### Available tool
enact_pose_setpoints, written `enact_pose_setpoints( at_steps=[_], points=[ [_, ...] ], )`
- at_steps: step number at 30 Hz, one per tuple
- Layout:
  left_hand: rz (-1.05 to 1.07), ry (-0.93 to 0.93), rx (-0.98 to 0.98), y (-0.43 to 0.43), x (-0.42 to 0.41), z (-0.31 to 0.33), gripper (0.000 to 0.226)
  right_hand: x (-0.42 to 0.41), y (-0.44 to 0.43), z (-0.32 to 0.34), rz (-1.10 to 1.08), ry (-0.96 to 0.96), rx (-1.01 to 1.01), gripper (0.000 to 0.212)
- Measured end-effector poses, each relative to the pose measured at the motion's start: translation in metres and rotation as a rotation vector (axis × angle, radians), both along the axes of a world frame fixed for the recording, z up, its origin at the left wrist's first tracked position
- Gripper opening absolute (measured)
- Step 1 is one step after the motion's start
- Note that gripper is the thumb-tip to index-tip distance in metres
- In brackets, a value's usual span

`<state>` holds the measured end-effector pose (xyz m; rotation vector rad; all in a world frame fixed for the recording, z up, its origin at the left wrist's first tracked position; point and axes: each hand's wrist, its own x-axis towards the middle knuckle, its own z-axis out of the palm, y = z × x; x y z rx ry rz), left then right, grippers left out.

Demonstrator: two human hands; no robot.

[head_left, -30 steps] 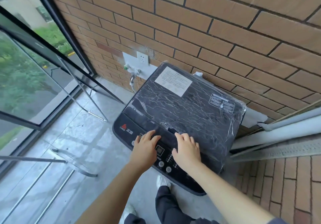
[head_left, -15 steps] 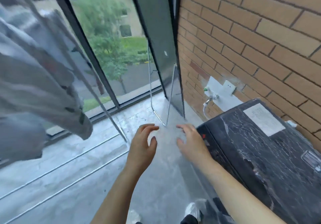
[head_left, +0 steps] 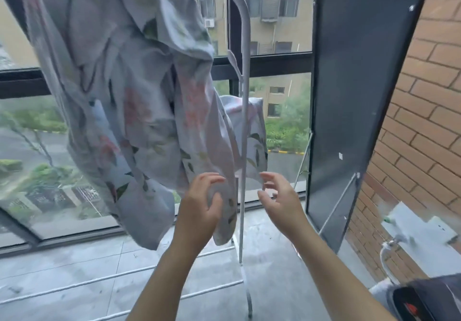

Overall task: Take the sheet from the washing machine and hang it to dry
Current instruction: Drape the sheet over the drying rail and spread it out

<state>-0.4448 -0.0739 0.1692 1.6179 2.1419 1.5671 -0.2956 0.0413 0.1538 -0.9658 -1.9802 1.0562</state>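
Note:
A pale blue floral sheet hangs bunched over the white drying rack, its lower ends dangling at chest height. My left hand is raised at the sheet's lowest strip, fingers curved and apart, right against the fabric. To the right of the rack's pole, my right hand has its fingers spread and holds nothing, just below another hanging fold. Only a dark corner of the washing machine shows at the bottom right.
A dark open window panel stands right of the rack, against the brick wall. A tap and hose sit on the wall above the machine. Glass windows run along the far side, and the rack's base rails cross the floor.
My view has swung from the washing machine's lid left and up to the rack. Both hands left the lid and rose to the sheet's hanging ends.

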Motion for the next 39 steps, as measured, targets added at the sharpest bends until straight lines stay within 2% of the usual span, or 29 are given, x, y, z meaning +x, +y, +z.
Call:
enact_pose_setpoints(
  at_steps=[5, 8, 10, 11, 13, 14, 16, 20, 22, 25, 26, 31, 33, 39],
  points=[
    [-0.004, 0.283, 0.04, 0.032, -0.035, 0.06, 0.031, -0.038, 0.064, 0.032, -0.071, 0.074, 0.028, 0.044],
    [0.003, 0.484, -0.021, 0.067, -0.046, 0.09, 0.029, -0.056, 0.12, 0.041, -0.174, 0.002, -0.042, 0.057],
    [0.012, 0.591, -0.062, 0.093, -0.048, 0.096, 0.025, -0.069, 0.15, 0.039, -0.161, -0.07, -0.126, 0.065],
    [0.026, 0.631, -0.089, 0.11, -0.047, 0.095, 0.023, -0.074, 0.165, 0.037, -0.14, -0.089, -0.146, 0.061],
    [0.056, 0.688, -0.158, 0.132, -0.049, 0.094, 0.02, -0.085, 0.18, 0.037, -0.09, -0.093, -0.085, 0.029],
    [0.079, 0.705, -0.192, 0.15, -0.051, 0.093, 0.02, -0.089, 0.195, 0.038, -0.079, -0.071, -0.026, 0.012],
    [0.122, 0.707, -0.242, 0.174, -0.053, 0.091, 0.022, -0.092, 0.212, 0.044, -0.061, 0.022, 0.056, 0.016],
    [0.225, 0.674, -0.329, 0.204, -0.062, 0.085, 0.027, -0.096, 0.255, 0.071, -0.136, 0.284, 0.074, 0.02],
    [0.255, 0.673, -0.353, 0.209, -0.064, 0.084, 0.027, -0.103, 0.283, 0.081, -0.152, 0.222, 0.063, 0.018],
    [0.278, 0.691, -0.322, 0.21, -0.064, 0.086, 0.023, -0.117, 0.311, 0.08, -0.027, -0.104, 0.01, 0.017],
    [0.293, 0.707, -0.3, 0.209, -0.064, 0.089, 0.022, -0.121, 0.316, 0.078, 0.004, -0.143, -0.006, 0.021],
    [0.381, 0.807, -0.164, 0.2, -0.062, 0.126, 0.017, -0.131, 0.306, 0.11, 0.178, 0.015, 0.039, 0.019],
    [0.418, 0.872, -0.136, 0.195, -0.06, 0.149, 0.023, -0.138, 0.301, 0.141, 0.245, 0.125, 0.098, 0.019],
    [0.521, 0.992, -0.109, 0.174, -0.045, 0.228, 0.015, -0.151, 0.262, 0.251, 0.439, 0.307, 0.337, 0.017]
  ],
)
